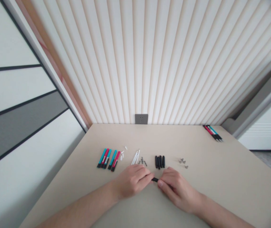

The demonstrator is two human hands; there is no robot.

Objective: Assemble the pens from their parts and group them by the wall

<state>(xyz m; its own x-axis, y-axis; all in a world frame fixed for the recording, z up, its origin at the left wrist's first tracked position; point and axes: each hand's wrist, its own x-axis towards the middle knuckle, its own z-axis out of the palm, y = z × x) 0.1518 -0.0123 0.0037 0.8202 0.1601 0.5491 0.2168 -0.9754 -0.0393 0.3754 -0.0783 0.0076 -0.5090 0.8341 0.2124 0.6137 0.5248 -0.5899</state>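
My left hand (135, 180) and my right hand (177, 190) meet near the table's front middle, fingers closed on the two ends of a small black pen part (154, 179). Most of that part is hidden by the fingers. Just beyond my right hand lie several black pen grips (160, 161) side by side. Small dark springs (142, 161) and thin white refills (135, 157) rest beyond my left hand. Further left are several pen barrels (108, 160), teal and pink with black ends. Small silver cone tips (183, 161) sit to the right.
Small white pieces (122, 155) lie beside the barrels on the beige table (154, 136). Several whole pens (213, 133) rest at the far right corner. Behind the table stands a ribbed wall (149, 63) with a dark socket (141, 119).
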